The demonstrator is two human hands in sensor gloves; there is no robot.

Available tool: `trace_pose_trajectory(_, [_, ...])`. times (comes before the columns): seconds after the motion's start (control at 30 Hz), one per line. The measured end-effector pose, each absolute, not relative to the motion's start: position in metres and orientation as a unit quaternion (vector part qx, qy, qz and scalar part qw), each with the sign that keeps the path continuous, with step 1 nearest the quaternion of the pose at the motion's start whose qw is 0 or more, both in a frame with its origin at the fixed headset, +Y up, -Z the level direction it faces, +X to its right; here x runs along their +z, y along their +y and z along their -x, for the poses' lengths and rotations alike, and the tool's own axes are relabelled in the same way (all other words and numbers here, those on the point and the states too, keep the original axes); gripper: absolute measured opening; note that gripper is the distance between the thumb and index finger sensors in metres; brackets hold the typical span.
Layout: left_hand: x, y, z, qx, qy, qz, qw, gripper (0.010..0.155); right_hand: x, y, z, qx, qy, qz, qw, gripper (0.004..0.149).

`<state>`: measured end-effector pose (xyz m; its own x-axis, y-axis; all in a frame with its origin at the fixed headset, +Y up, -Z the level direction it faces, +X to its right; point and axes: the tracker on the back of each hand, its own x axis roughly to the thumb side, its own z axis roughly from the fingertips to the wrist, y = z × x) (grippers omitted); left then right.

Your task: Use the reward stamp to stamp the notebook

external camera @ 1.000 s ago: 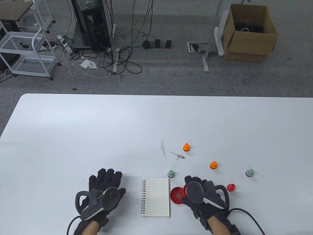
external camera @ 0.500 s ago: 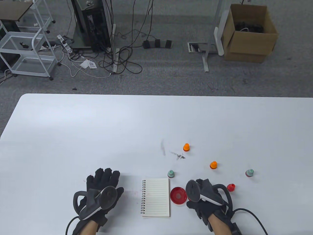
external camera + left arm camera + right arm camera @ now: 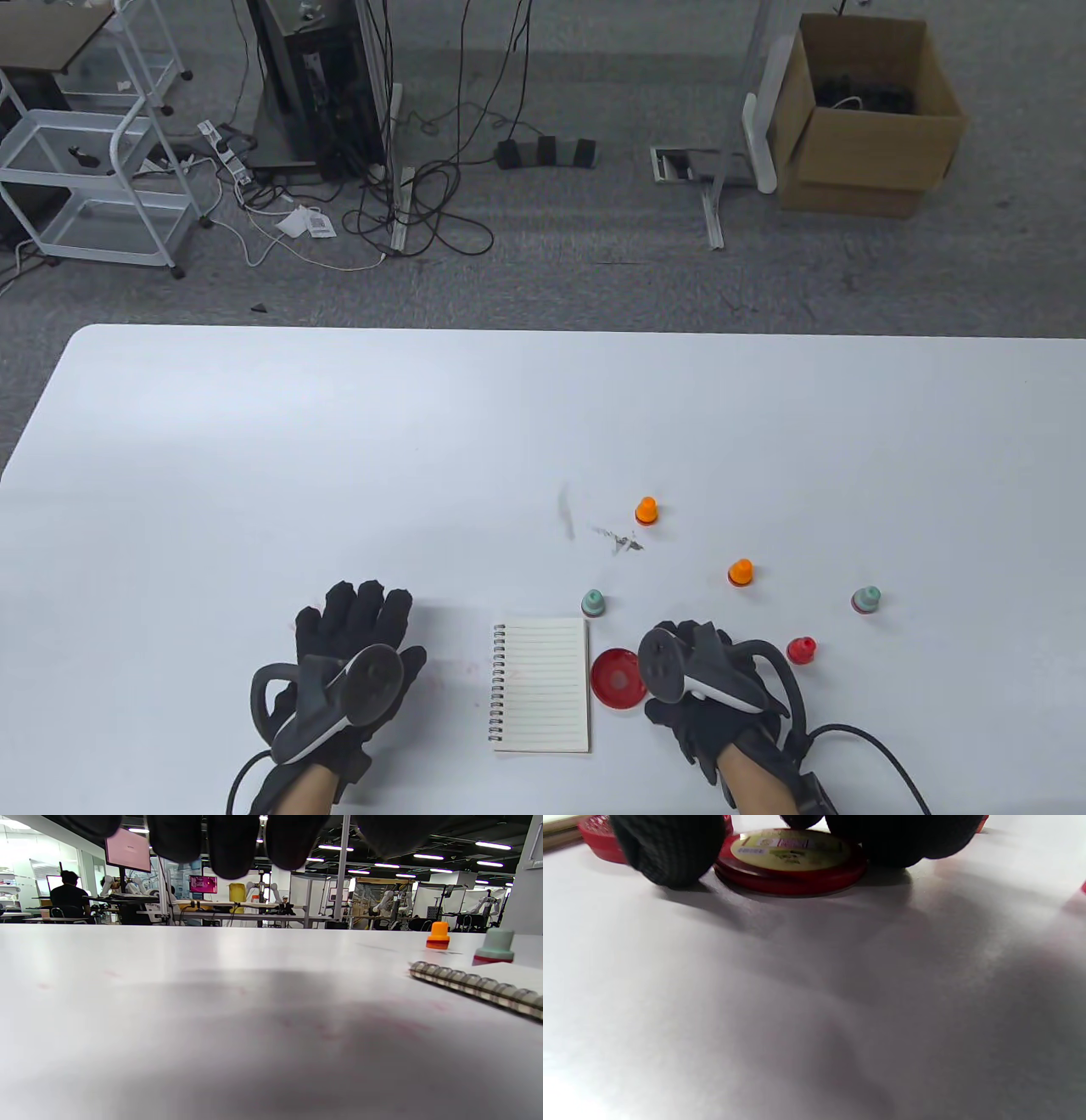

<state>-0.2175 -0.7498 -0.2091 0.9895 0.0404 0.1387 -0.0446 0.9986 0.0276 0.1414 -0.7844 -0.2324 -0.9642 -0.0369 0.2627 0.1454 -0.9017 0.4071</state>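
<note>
The far and left parts of the worktop (image 3: 339, 441) lie open to a hand, while at the near right the notebook (image 3: 543, 683), the red ink pad (image 3: 615, 679) just beside it and five small stamps scattered beyond stand in the way.

On the table (image 3: 339, 441), the notebook (image 3: 543, 683) lies between the left hand (image 3: 352, 649) and the right hand (image 3: 704, 688). An ink pad (image 3: 617, 677) sits just right of the notebook; five stamps (image 3: 740, 572) stand scattered behind and to the right.
</note>
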Motion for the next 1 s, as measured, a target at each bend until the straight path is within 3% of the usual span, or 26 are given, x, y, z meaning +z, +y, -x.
trace_pose_trajectory(0.3, [-0.209, -0.749, 0.218, 0.026, -0.067, -0.015, 0.997, 0.071, -0.233, -0.783, -0.142, -0.969, -0.204, 0.129, 0.048, 0.084])
trace_pose_trajectory(0.5, [-0.21, -0.75, 0.219, 0.028, -0.068, -0.014, 0.997, 0.071, -0.23, -0.766, -0.151, -0.977, -0.172, 0.121, 0.023, 0.085])
trace_pose_trajectory(0.77, [-0.21, -0.749, 0.219, 0.03, -0.069, -0.015, 0.997, 0.07, -0.225, -0.73, -0.19, -0.99, -0.094, 0.088, -0.053, 0.081])
trace_pose_trajectory(1.0, [-0.21, -0.749, 0.218, 0.029, -0.071, -0.015, 0.997, 0.07, -0.223, -0.714, -0.236, -0.993, -0.034, 0.027, -0.106, 0.071])
